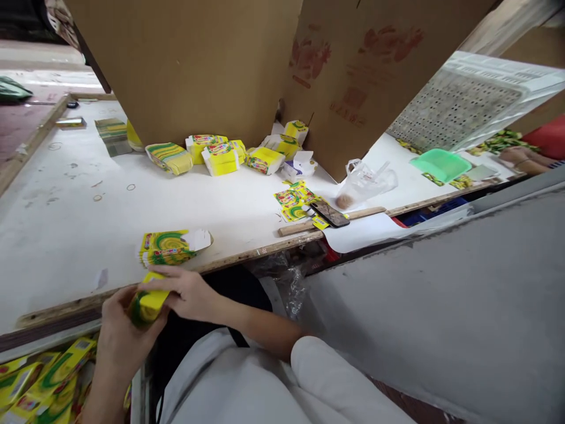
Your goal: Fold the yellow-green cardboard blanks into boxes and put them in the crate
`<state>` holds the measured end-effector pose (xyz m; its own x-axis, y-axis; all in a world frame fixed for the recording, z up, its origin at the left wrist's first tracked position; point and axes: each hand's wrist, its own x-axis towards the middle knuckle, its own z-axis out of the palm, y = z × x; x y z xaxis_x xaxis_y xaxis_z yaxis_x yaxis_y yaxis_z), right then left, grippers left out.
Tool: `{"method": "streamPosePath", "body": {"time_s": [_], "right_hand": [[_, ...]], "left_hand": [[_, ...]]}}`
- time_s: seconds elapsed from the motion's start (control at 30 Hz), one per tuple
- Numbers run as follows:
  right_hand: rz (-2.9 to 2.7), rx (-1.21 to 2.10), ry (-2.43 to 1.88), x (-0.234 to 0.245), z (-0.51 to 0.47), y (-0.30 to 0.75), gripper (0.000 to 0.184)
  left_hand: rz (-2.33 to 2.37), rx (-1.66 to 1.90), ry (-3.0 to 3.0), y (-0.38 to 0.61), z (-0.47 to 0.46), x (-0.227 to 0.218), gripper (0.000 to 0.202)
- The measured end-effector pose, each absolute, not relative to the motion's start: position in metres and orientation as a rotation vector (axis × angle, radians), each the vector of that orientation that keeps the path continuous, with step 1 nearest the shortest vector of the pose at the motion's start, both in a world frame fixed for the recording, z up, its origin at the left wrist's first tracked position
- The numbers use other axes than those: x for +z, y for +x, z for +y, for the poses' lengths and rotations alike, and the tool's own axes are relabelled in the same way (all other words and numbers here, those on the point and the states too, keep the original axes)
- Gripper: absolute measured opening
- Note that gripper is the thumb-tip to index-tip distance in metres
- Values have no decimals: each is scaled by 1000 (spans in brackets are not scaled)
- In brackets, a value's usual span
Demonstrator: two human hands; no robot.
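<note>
Both my hands grip one small yellow and green carton (pixel 148 305) just below the near edge of the white table (pixel 66 235). My left hand (pixel 119 335) wraps it from below and behind. My right hand (pixel 188 292) closes on it from above, fingers pointing left. A stack of flat yellow-green carton blanks (pixel 170 247) lies on the table just beyond my hands. Folded cartons (pixel 220 158) sit in a loose row further back by a big brown cardboard box (pixel 198 65).
More flat blanks (pixel 295 200) and a phone (pixel 330 214) lie at the table's right edge, beside a clear plastic bag (pixel 366 182). A green tray (pixel 439 165) and a white perforated crate (pixel 468 100) stand at far right. Finished cartons (pixel 39 383) fill a bin at lower left.
</note>
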<state>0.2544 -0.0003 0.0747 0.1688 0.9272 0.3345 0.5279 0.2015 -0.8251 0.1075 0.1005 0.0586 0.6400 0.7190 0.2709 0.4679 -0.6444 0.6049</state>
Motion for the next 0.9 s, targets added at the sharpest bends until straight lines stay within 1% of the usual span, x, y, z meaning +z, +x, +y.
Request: {"method": "streamPosePath", "body": {"time_s": [0.07,0.13,0.27,0.33,0.4,0.43,0.47,0.5,0.57,0.6,0.63,0.67,0.73,0.77,0.8,0.83,0.9], "right_hand": [[-1525,481,-1449,75,-3,262,35],[-1638,520,-1466,77,-9,270,34],[-1783,642,-1503,83,-22,288,29],[-1757,660,-1498,84,-24,289,27],[-1623,649,-1535,81,-21,281,23],[-1544,640,-1550,78,-18,276,24],[-1490,635,-1540,75,-14,271,31],[-1470,628,-1505,73,-10,267,43],[-1467,584,-1436,68,0,266,72],[-1453,534,-1450,66,5,270,82],[-1421,468,-1520,64,9,276,85],[-1380,401,-1645,62,14,284,82],[-1320,311,-1934,58,22,300,66],[-1321,294,-2039,56,26,307,59],[-1335,290,-2103,54,28,312,53],[-1350,287,-2129,53,29,316,49],[-1351,245,-2135,55,29,317,46]], "left_hand": [[930,692,2464,101,100,63,59],[900,665,2518,95,98,68,56],[800,501,2508,92,92,73,53],[771,484,2517,97,90,75,51],[783,514,2554,102,89,77,50],[803,534,2574,103,89,78,51],[823,545,2587,102,90,79,52],[850,536,2590,98,92,80,54],[948,444,2595,82,100,81,55],[1043,382,2616,70,105,82,56],[1170,326,2649,55,111,83,59],[1320,280,2687,40,118,84,63],[1578,262,2710,11,129,85,79],[1642,260,2673,0,132,85,83],[1655,263,2609,-6,134,84,83],[1627,269,2522,-9,134,82,79],[1501,351,2296,1,130,75,69]]}}
